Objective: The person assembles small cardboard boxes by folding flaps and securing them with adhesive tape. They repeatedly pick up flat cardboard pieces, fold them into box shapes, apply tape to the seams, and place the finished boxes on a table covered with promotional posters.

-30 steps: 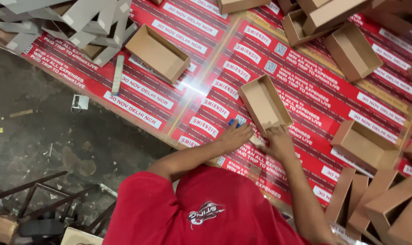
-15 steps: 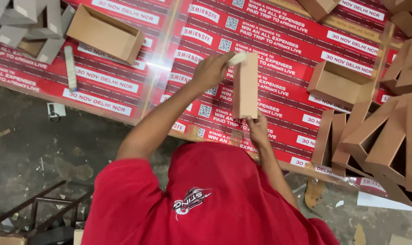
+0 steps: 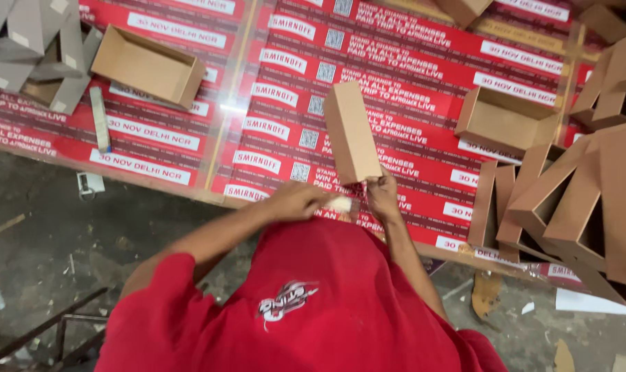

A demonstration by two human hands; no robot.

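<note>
Now the person in the red shirt (image 3: 306, 310) leans over the counter (image 3: 396, 62), which is covered with red printed sheets. The right hand (image 3: 382, 196) is closed on the lower end of a brown cardboard box (image 3: 352, 131); the fingers pinch its bottom edge, and the box stands upright and a little tilted, with its closed side toward the camera. The grip of this hand is tight, pressed together on the cardboard. The left hand (image 3: 296, 201) lies just beside it, low at the near edge of the counter, with the fingers curled around a small pale thing (image 3: 340, 204) that sticks out toward the box; what this thing is, I cannot tell. The tip of it is near the bottom corner of the box, but whether they touch I cannot say.

On the left part of the counter an open cardboard box (image 3: 147, 65) lies with its hollow up, and beside it a narrow grey strip (image 3: 100, 118). At the far left corner a heap of grey folded cardboard pieces (image 3: 30, 48) is piled. To the right another open box (image 3: 506, 120) rests on the red sheets, and at the right edge many brown boxes (image 3: 575, 200) lean against each other. Below the counter the dark floor (image 3: 65, 241) has small scraps on it.
</note>
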